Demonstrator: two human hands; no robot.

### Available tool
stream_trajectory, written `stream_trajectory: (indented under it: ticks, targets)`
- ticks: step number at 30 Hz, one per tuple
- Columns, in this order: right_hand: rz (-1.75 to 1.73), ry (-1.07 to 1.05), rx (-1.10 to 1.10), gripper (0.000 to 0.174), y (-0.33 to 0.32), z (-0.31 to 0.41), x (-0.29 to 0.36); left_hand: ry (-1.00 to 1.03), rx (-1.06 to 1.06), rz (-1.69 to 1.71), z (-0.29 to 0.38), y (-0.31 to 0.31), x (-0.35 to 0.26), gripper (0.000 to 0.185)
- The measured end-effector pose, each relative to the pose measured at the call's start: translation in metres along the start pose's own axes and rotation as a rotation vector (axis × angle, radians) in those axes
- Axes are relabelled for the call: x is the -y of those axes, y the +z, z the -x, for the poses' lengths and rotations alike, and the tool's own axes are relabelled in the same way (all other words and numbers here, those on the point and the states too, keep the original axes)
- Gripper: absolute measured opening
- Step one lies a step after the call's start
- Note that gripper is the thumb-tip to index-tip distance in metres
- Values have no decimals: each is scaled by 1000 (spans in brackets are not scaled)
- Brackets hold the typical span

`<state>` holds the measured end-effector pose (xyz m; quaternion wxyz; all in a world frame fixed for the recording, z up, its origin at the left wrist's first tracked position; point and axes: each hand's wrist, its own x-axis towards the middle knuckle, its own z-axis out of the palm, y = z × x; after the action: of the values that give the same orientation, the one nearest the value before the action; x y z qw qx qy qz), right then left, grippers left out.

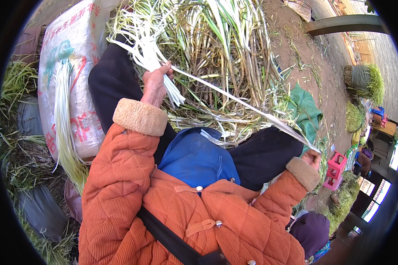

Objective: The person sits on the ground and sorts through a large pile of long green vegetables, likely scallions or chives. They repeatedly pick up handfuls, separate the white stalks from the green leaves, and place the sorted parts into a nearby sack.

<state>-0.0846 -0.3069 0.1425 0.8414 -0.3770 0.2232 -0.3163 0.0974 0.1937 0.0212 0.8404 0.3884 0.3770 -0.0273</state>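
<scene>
My left hand [157, 81] is closed around a bundle of white blanched vegetable stalks [152, 49], perhaps garlic shoots. Their cut ends point down past my fist, and the leafy ends spread away above it. A long pale strip [225, 95] runs taut from near my left fist across to my right hand [312, 159], whose fingers pinch its far end beyond my right knee. Under and beyond the bundle lies a heap of untrimmed stalks [238, 66] with green leaves and brown withered sheaths. Peeled scraps [215, 139] rest by the blue cloth [192, 159] on my lap.
At my left a full white woven sack [86, 79] with red writing carries another bundle of cleaned stalks [63, 109]. A green cloth or bag [305, 109] lies past my right knee. Further right are pink plastic stools [335, 169], a person in purple [310, 232] and bundled greens [363, 81].
</scene>
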Motion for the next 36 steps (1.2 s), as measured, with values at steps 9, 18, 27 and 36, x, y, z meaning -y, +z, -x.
stream_trajectory:
  ticks: [9,18,27,36]
  targets:
    - [1256,-501,335,37,140,18,-90,148,226,30,10,14,-5,22]
    - [1379,-45,1119,18,315,109,-329,203,278,101,24,20,-13,27]
    - [480,334,449,8,308,5,-247,-42,123,-412,13,4,5,14]
    - [-104,413,384,12,268,-100,-146,200,338,-267,29,-6,-48,20]
